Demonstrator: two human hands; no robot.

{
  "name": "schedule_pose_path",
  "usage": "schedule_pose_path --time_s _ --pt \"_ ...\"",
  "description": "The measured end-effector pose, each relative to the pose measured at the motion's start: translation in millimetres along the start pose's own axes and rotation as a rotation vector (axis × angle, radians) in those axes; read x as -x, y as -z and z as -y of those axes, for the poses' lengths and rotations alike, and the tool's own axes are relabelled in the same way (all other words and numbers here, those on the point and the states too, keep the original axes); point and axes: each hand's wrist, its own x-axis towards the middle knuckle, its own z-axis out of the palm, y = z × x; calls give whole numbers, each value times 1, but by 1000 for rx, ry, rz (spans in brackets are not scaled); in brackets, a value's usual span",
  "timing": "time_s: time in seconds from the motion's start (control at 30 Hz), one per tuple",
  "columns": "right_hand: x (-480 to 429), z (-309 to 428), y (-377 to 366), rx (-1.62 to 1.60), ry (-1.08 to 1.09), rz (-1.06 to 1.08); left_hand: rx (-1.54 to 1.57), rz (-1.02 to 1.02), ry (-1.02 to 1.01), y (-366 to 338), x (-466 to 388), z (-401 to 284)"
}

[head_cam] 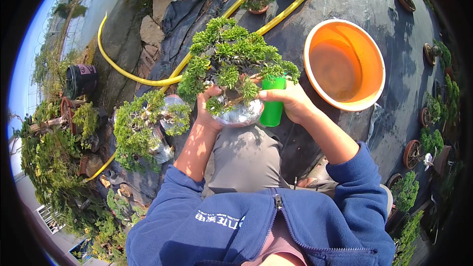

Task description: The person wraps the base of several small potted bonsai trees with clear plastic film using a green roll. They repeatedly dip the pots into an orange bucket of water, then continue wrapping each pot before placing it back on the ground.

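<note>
A small juniper bonsai (236,51) with dense green foliage pads is held above my knee. Its root ball (242,113) is wrapped in shiny clear plastic film. My left hand (208,109) cups the left side of this wrapped ball, its fingers partly hidden by foliage. On the other side, my right hand (293,99) grips a bright green cylinder (272,109), with the thumb across its front and pointing at the trunk. Whether that cylinder is a cup or a roll cannot be told. Leaves cover its upper end and some of the right fingers.
An orange plastic tub (343,64) with murky water stands at right. A yellow hose (142,80) crosses the black ground cloth (332,3). Another plastic-wrapped juniper (138,129) is at left, by a black bucket (82,80). Potted bonsai (412,154) line the right edge.
</note>
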Motion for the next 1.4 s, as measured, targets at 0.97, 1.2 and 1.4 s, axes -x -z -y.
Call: schedule_pose_path --time_s 0.97,1.2,1.4 --pt "39 2 -22 693 298 106 -689 -349 -80 -57 47 -15" --pt "36 9 -29 991 478 253 -581 -206 94 -42 50 -18" --pt "63 -2 -42 1228 848 -6 -769 -212 8 -50 59 -5"
